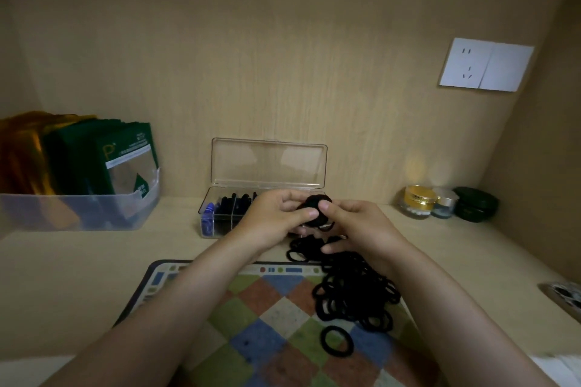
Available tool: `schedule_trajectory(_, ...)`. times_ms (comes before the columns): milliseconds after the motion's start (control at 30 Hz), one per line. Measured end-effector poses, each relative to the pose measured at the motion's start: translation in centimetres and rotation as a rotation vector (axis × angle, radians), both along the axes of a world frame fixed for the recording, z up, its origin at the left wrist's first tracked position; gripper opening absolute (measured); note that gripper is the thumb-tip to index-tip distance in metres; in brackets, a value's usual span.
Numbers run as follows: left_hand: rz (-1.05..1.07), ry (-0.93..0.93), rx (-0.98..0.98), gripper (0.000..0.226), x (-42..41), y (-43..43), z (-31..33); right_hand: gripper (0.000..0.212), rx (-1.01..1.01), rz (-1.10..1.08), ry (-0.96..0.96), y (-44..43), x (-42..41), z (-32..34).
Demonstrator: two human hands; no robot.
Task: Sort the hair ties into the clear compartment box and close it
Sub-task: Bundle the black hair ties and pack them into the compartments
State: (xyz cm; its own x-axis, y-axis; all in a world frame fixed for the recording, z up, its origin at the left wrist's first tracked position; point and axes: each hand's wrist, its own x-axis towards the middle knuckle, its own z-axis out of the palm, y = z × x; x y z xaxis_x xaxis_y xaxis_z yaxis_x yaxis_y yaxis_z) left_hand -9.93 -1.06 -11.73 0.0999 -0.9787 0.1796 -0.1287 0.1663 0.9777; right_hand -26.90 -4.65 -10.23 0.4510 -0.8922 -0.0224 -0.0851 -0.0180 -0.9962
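Left hand (274, 223), right hand (358, 228) on a black hair-tie bundle (311, 202) before the clear box (217, 225) (lid (267, 163) up)

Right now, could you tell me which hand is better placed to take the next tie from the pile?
Right, probably. The right hand hovers over the pile of black ties, while the left hand sits farther off, nearer the box. Both grip the bundle.

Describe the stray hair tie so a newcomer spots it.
Find the checkered mat before the person. On its right side lies a heap of black hair ties. The stray is the single black ring lying alone, nearer the person than the heap.
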Motion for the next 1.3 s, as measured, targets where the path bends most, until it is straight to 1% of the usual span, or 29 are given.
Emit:
schedule_trajectory(67, 0.075, -0.004, -0.036, 0.021, 0.6, -0.3, 0.0, 0.025, 0.024, 0.011, -0.023, -0.3, 0.5, 0.5)
schedule_trajectory(133, 0.099, -0.086, -0.069, 0.022, 1.1, -0.6, 0.2, 0.018, 0.049, 0.011, -0.032, -0.9, 0.9, 1.3)
schedule_trajectory(233, 0.054, -0.367, -0.127, 0.024, 1.8, -0.5, 0.9, 0.013, 0.056, 0.038, 0.04, -2.1, 1.4, 2.4)
schedule_trajectory(300, 0.043, -0.503, -0.14, 0.029, 2.5, -0.6, 1.4, 0.013, 0.044, 0.044, 0.089, -3.1, 2.0, 3.1)
schedule_trajectory(367, 0.113, -0.617, -0.148, 0.034, 3.2, -0.8, 1.3, 0.013, 0.024, 0.004, 0.12, -4.1, 2.9, 3.6)
schedule_trajectory(400, 0.177, -0.704, -0.165, 0.036, 3.8, -0.9, 1.0, 0.014, 0.002, -0.029, 0.145, -4.6, 3.4, 3.7)
schedule_trajectory(467, 0.279, -0.889, -0.196, 0.039, 4.8, -1.0, 0.1, 0.017, -0.076, -0.085, 0.249, -5.7, 4.5, 3.6)
schedule_trajectory(533, 0.316, -0.986, -0.213, 0.039, 5.4, -1.1, -0.7, 0.021, -0.169, -0.125, 0.372, -6.6, 5.7, 3.2)
schedule_trajectory(633, 0.338, -1.044, -0.215, 0.039, 5.8, -1.3, -1.5, 0.025, -0.31, -0.18, 0.507, -7.4, 7.5, 2.4)
schedule_trajectory(767, 0.347, -1.126, -0.173, 0.044, 6.2, -1.6, -2.4, 0.017, -0.545, -0.16, 0.809, -7.3, 8.7, 1.6)
schedule_trajectory(867, 0.346, -1.137, -0.178, 0.047, 6.2, -1.8, -2.8, 0.021, -0.648, -0.178, 0.979, -6.9, 8.9, 1.6)
schedule_trajectory(933, 0.34, -1.155, -0.171, 0.051, 6.1, -1.9, -3.0, 0.022, -0.659, -0.165, 1.077, -7.0, 9.2, 1.7)
schedule_trajectory(1100, 0.319, -1.241, -0.173, 0.055, 6.2, -1.9, -3.4, 0.014, -0.622, -0.058, 1.259, -8.1, 10.5, 1.0)
schedule_trajectory(1233, 0.302, -1.271, -0.159, 0.052, 6.2, -1.9, -3.4, 0.017, -0.662, 0.082, 1.315, -8.5, 10.5, 1.3)
schedule_trajectory(1300, 0.298, -1.268, -0.159, 0.052, 6.2, -1.9, -3.3, 0.021, -0.644, 0.165, 1.278, -8.6, 9.9, 1.8)
